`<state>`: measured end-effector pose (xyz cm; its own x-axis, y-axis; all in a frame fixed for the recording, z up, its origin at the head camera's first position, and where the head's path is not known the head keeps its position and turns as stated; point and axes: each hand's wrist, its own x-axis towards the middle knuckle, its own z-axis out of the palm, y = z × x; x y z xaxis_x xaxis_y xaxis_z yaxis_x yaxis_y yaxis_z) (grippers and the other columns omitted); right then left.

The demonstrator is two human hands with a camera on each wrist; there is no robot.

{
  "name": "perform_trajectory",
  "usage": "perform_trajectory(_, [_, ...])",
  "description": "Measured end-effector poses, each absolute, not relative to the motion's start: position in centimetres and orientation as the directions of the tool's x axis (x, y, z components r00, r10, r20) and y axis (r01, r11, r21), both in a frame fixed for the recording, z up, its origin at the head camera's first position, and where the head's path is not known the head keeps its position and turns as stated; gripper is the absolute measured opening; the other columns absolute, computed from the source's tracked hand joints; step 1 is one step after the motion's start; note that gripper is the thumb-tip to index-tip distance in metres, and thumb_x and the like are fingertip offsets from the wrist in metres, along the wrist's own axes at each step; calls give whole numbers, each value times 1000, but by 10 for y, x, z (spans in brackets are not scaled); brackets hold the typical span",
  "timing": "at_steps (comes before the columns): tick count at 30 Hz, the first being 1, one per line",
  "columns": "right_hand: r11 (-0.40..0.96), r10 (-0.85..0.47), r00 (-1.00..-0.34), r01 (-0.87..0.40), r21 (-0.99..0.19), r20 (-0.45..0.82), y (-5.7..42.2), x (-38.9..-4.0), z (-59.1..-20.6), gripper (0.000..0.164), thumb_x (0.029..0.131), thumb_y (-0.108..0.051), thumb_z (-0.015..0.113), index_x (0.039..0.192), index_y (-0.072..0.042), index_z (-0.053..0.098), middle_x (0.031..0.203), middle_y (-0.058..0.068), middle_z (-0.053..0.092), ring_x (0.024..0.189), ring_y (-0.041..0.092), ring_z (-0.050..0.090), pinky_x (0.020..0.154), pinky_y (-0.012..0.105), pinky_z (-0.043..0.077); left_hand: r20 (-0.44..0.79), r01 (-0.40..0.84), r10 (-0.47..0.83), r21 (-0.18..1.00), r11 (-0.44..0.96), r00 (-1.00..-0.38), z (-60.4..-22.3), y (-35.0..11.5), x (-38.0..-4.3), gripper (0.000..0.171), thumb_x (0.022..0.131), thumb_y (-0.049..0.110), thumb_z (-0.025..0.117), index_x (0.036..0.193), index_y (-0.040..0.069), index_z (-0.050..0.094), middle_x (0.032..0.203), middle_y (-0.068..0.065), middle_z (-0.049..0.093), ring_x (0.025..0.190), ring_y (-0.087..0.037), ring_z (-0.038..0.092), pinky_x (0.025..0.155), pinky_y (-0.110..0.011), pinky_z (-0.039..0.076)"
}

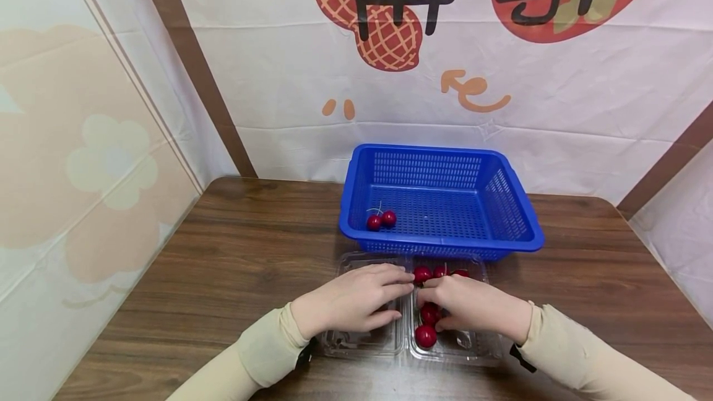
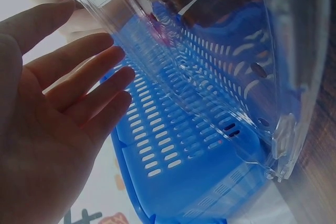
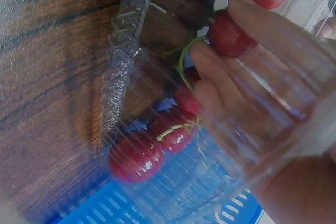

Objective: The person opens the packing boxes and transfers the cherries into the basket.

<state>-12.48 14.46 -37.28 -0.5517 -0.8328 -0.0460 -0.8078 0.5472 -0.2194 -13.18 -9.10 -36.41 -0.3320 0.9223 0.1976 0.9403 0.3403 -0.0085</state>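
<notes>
A clear plastic clamshell box (image 1: 483, 351) lies opened on the table, its lid half (image 1: 364, 344) to the left. My right hand (image 1: 473, 307) reaches into the right half, and its thumb and fingers pinch a red cherry (image 3: 230, 36). Another cherry (image 1: 426, 336) lies in front of that one, and several more, including one cherry (image 1: 422, 274), line the far side. Green stems show in the right wrist view. Over the lid half, my left hand (image 1: 359, 297) holds nothing, its fingers loosely extended and their tips near the box's middle fold.
A blue perforated basket (image 1: 440, 242) stands directly behind the box. Two stemmed cherries (image 1: 374, 222) lie in its near left corner. Around them is a brown wood-grain table (image 1: 234, 265), with a printed white cloth (image 1: 278, 67) hanging behind it.
</notes>
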Motion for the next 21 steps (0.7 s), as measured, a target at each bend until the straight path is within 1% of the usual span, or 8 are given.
perform_trajectory(10, [539,-837,-546,-810,-230,-38,145,-126,-375,29,66,-19,78,90,-19,62,85,-8,60,76,1,53,62,21,53,200,940,921,-7,342,-334,-364,-91,-132,46,90,35,52,126,7,57,131,-7,55,123,-19,44,108,-32,36])
perform_trajectory(21, [536,-837,-547,-811,-233,-21,147,-125,-373,29,66,-20,78,91,-18,62,86,-7,61,77,3,55,64,23,54,202,941,923,-11,338,-329,-365,-91,-132,46,90,35,52,126,7,57,130,-7,55,122,-19,45,108,-31,36])
